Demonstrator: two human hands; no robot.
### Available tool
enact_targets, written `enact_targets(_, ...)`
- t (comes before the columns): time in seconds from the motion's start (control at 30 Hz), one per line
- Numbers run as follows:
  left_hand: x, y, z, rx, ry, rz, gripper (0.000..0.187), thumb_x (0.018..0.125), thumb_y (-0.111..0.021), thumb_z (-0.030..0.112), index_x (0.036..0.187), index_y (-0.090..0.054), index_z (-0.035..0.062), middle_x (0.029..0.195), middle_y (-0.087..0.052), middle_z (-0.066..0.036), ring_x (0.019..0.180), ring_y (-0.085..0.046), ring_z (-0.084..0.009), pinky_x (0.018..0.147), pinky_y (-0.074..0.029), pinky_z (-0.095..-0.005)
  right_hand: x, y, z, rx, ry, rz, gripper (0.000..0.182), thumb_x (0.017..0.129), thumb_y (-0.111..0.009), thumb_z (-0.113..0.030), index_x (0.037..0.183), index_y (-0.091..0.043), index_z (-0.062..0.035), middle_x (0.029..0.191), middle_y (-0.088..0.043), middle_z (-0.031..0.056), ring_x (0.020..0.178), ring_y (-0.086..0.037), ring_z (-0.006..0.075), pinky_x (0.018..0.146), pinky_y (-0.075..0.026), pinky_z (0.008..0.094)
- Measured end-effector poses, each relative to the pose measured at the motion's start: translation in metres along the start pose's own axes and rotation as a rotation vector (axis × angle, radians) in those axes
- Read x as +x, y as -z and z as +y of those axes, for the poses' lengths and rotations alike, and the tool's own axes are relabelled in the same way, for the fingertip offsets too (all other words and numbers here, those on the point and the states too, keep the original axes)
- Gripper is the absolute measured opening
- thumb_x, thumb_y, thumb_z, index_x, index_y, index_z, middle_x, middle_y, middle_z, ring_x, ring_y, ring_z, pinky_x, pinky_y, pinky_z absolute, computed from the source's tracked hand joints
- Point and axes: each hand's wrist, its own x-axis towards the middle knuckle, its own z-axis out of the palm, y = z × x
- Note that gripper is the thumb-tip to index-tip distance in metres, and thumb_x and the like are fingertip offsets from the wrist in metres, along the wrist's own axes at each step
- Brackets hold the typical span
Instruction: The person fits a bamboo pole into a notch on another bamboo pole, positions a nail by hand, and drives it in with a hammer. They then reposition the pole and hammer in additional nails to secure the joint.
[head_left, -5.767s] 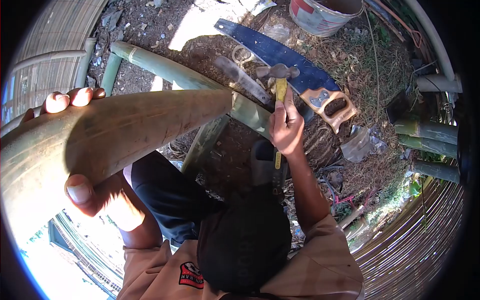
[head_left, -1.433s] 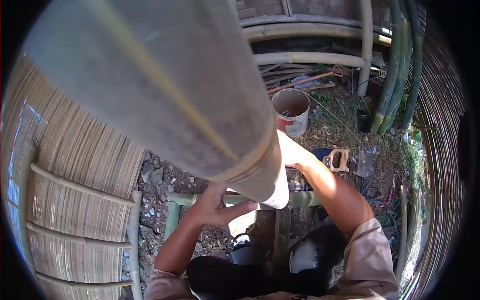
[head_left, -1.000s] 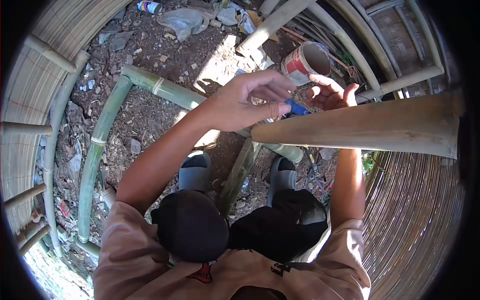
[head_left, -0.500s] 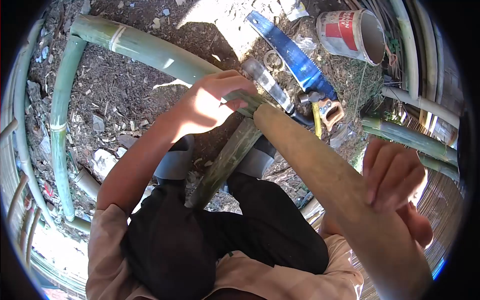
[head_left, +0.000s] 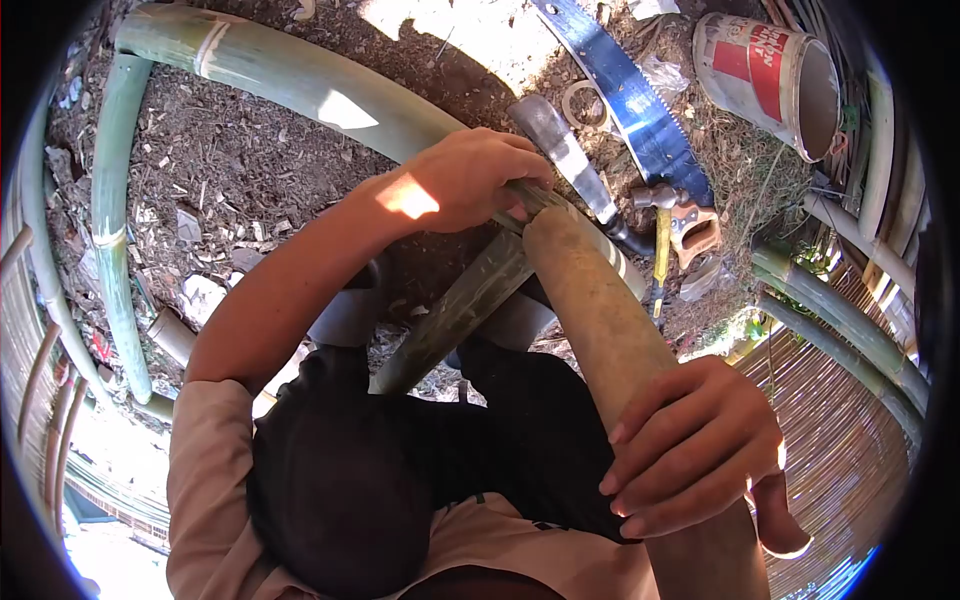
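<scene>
A thick brownish bamboo pole (head_left: pixel 605 315) runs from the middle of the view down to the lower right. Its far end meets a split, greenish bamboo end (head_left: pixel 530 195), where my left hand (head_left: pixel 475 180) is closed with fingers curled over it; the fingertips are partly hidden. Lower down, my right hand (head_left: pixel 700 450) lies across the brownish pole, fingers wrapped over the top and thumb at the far right side. Below the joint, a darker green bamboo piece (head_left: pixel 455 310) slants down between my legs. A large green bamboo pole (head_left: pixel 300 85) stretches behind my left hand.
On the dirt ground lie a machete-like blade (head_left: pixel 565 155), a roll of tape (head_left: pixel 585 105), a blue handsaw (head_left: pixel 630 95) and a yellow-handled hammer (head_left: pixel 662 240). A paint bucket (head_left: pixel 745 80) lies tipped at upper right. More bamboo poles (head_left: pixel 845 305) lie at right.
The brownish pole's near end has swung left. My right hand has come down and left, from loosely curled beside the pole to wrapped over it. My left hand stays at the joint.
</scene>
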Motion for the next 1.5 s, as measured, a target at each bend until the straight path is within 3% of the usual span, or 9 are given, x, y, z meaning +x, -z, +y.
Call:
enact_targets(0.13, -0.015, -0.008, 0.037, 0.011, -0.302, 0.086, 0.079, 0.062, -0.096, 0.024, 0.134, -0.063, 0.0118, 0.126, -0.065, -0.009, 0.124, -0.061, -0.0332, 0.108, -0.045, -0.0485, -0.014, -0.005, 0.002, -0.005, 0.006, 0.078, 0.097, 0.108, -0.014, -0.07, 0.1, -0.08, -0.0001, 0.094, -0.077, 0.0156, 0.089, -0.077, 0.0307, 0.088, -0.055, 0.0475)
enact_targets(0.23, -0.007, -0.033, 0.068, -0.118, -0.429, 0.168, 0.087, 0.057, -0.098, 0.028, 0.135, -0.062, 0.0125, 0.125, -0.065, -0.009, 0.122, -0.061, -0.0339, 0.105, -0.046, -0.0481, -0.035, -0.018, -0.007, -0.102, -0.025, 0.174, 0.073, 0.111, -0.029, -0.062, 0.106, -0.08, -0.009, 0.101, -0.079, 0.0115, 0.093, -0.077, 0.0289, 0.1, -0.048, 0.0524)
enact_targets(0.37, 0.011, -0.085, 0.081, -0.335, -0.582, 0.254, 0.077, 0.061, -0.094, 0.031, 0.128, -0.063, 0.0109, 0.115, -0.066, -0.009, 0.109, -0.065, -0.0327, 0.096, -0.049, -0.0459, -0.046, -0.063, -0.02, -0.218, 0.11, 0.395, 0.018, 0.098, -0.074, -0.029, 0.114, -0.068, -0.023, 0.106, -0.079, 0.0002, 0.1, -0.074, 0.0217, 0.099, -0.045, 0.0499)
enact_targets(0.43, 0.012, -0.091, 0.079, -0.315, -0.596, 0.304, 0.072, 0.063, -0.092, 0.031, 0.126, -0.063, 0.0104, 0.112, -0.066, -0.009, 0.106, -0.066, -0.0322, 0.093, -0.05, -0.0456, -0.04, -0.101, -0.021, -0.447, 0.054, 0.893, 0.047, 0.089, -0.083, -0.039, 0.131, -0.063, -0.0301, 0.104, -0.07, -0.0076, 0.098, -0.067, 0.0139, 0.1, -0.041, 0.047)
enact_targets(0.63, 0.013, -0.106, 0.078, -0.234, -0.595, 0.413, 0.074, 0.06, -0.087, 0.039, 0.123, -0.062, 0.0103, 0.108, -0.066, -0.008, 0.102, -0.066, -0.0309, 0.09, -0.049, -0.0449, -0.051, -0.076, -0.031, -0.538, 0.046, 0.598, 0.079, 0.057, -0.105, -0.039, 0.12, -0.058, -0.0252, 0.1, -0.066, -0.009, 0.096, -0.064, 0.0116, 0.093, -0.043, 0.0392)
enact_targets(1.07, 0.007, -0.112, 0.078, -0.254, -0.625, 0.501, 0.07, 0.059, -0.091, 0.034, 0.12, -0.066, 0.0114, 0.113, -0.068, -0.007, 0.102, -0.067, -0.029, 0.088, -0.05, -0.0433, -0.061, -0.076, -0.027, -0.463, 0.091, 0.562, 0.075, 0.056, -0.106, -0.035, 0.113, -0.058, -0.026, 0.101, -0.068, -0.0094, 0.095, -0.065, 0.0113, 0.091, -0.042, 0.0375)
enact_targets(1.17, 0.009, -0.115, 0.075, -0.229, -0.668, 0.523, 0.076, 0.06, -0.089, 0.044, 0.123, -0.061, 0.0128, 0.109, -0.067, -0.008, 0.103, -0.067, -0.0315, 0.087, -0.05, -0.0447, -0.063, -0.078, -0.031, -0.411, 0.016, 0.311, 0.074, 0.058, -0.105, -0.035, 0.115, -0.057, -0.0261, 0.102, -0.067, -0.0091, 0.095, -0.065, 0.012, 0.091, -0.042, 0.0384)
enact_targets(1.23, 0.01, -0.113, 0.072, -0.221, -0.678, 0.487, 0.077, 0.06, -0.09, 0.043, 0.124, -0.061, 0.0128, 0.109, -0.067, -0.008, 0.103, -0.067, -0.0322, 0.088, -0.05, -0.0452, -0.037, -0.112, -0.015, -0.533, 0.074, 0.823, 0.042, 0.083, -0.09, -0.028, 0.112, -0.061, -0.0229, 0.098, -0.074, -0.002, 0.094, -0.071, 0.0187, 0.092, -0.047, 0.0454)
enact_targets(1.5, 0.005, -0.096, 0.071, -0.185, -0.663, 0.366, 0.072, 0.068, -0.091, 0.048, 0.124, -0.064, 0.0107, 0.117, -0.067, -0.009, 0.109, -0.065, -0.0326, 0.096, -0.051, -0.0447, -0.053, -0.097, -0.022, -0.541, 0.05, 0.624, 0.077, 0.061, -0.104, -0.034, 0.117, -0.053, -0.0238, 0.106, -0.068, -0.0032, 0.094, -0.067, 0.0186, 0.088, -0.047, 0.0426)
